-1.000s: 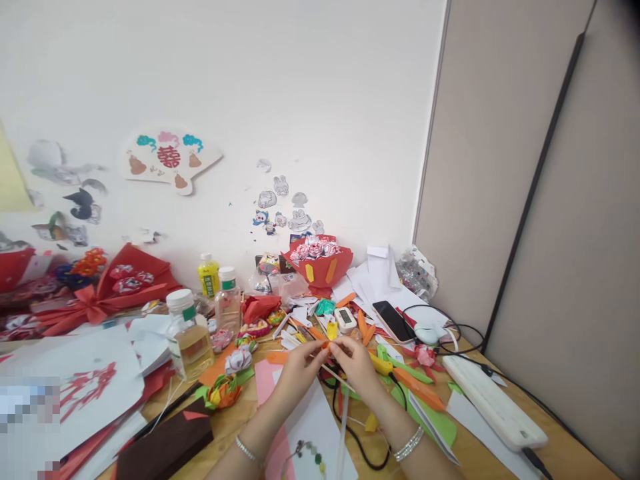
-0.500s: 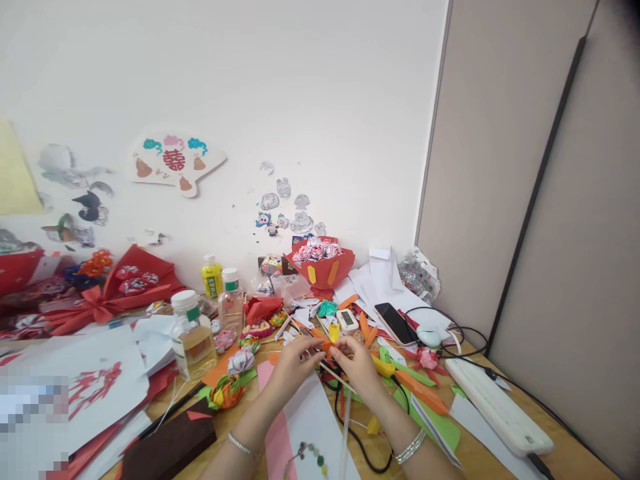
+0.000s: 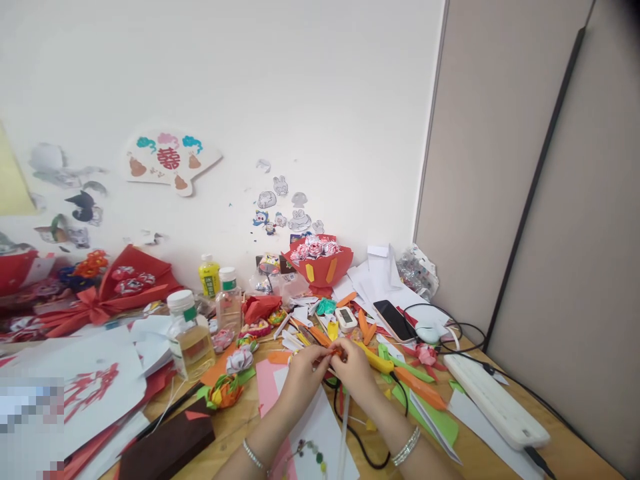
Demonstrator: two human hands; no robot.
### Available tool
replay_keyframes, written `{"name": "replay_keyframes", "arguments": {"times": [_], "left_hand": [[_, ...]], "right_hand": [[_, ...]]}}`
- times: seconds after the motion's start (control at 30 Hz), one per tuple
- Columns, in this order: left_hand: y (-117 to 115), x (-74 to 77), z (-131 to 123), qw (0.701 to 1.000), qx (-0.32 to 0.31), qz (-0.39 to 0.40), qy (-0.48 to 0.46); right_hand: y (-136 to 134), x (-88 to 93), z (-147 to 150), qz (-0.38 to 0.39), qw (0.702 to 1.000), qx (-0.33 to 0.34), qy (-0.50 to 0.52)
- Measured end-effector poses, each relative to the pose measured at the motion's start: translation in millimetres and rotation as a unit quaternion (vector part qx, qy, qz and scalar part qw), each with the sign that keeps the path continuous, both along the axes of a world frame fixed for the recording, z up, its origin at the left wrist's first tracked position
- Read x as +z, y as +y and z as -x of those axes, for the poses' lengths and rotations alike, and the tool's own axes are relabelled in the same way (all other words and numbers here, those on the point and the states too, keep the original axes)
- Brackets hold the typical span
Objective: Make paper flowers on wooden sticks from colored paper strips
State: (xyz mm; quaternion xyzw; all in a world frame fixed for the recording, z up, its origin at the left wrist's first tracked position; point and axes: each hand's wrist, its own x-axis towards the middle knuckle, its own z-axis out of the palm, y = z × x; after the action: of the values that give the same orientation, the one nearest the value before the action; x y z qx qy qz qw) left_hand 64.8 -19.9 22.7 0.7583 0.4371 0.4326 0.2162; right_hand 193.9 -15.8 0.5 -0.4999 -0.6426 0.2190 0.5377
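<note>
Close together over the middle of the table, my left hand [image 3: 306, 371] and my right hand [image 3: 353, 368] pinch a small orange piece of paper [image 3: 337, 355] between their fingertips. Most of that piece is hidden by the fingers. Right beside my right hand lies a yellow glue gun [image 3: 378, 362] with a black cord. Below my hands are a white and pink sheet [image 3: 311, 420], a translucent white stick [image 3: 344, 433] and a beaded bracelet [image 3: 313, 450]. Just beyond my fingers lie a yellow paper piece [image 3: 333, 329] and a white timer [image 3: 346, 319].
Bottles [image 3: 190, 340] stand to the left, near paper flowers [image 3: 224, 392] and a dark brown box [image 3: 167, 443]. A red bouquet [image 3: 320, 270] is against the wall. To the right are a phone [image 3: 394, 321], a white power strip [image 3: 495, 400], cables and green paper [image 3: 435, 420].
My hands have drawn closer together, fingertips now meeting over the orange paper, which shows less than before. The light stick seen under my right hand is now hidden. The view has shifted slightly.
</note>
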Motion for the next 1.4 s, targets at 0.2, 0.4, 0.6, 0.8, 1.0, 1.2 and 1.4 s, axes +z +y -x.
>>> {"name": "replay_keyframes", "arguments": {"times": [0.2,0.4,0.6,0.8,1.0,1.2,1.4], "left_hand": [[-1.8,1.4,-1.3,1.0,-0.003,-0.002,-0.009],[-2.7,3.8,-1.1,1.0,0.003,0.003,-0.013],[-4.0,8.8,0.8,0.998,0.013,-0.007,-0.056],[-2.8,12.4,1.8,0.995,0.021,0.033,-0.087],[4.6,2.4,2.6,0.995,0.013,0.084,-0.055],[9.6,5.6,6.4,0.979,-0.017,0.136,-0.153],[9.4,5.8,5.6,0.987,-0.032,0.094,-0.126]], "right_hand": [[0.1,2.8,-1.6,0.01,0.999,-0.045,-0.014],[2.0,2.2,-6.3,-0.003,0.997,-0.075,-0.034],[6.1,0.7,-13.5,-0.033,0.994,-0.098,-0.035],[6.1,5.1,-17.5,-0.048,0.995,-0.088,-0.015],[7.0,7.0,-21.5,-0.074,0.992,-0.101,0.019],[1.9,10.6,-18.5,-0.123,0.99,-0.005,-0.074],[-4.0,9.2,-10.2,-0.136,0.981,0.08,-0.114]]}}
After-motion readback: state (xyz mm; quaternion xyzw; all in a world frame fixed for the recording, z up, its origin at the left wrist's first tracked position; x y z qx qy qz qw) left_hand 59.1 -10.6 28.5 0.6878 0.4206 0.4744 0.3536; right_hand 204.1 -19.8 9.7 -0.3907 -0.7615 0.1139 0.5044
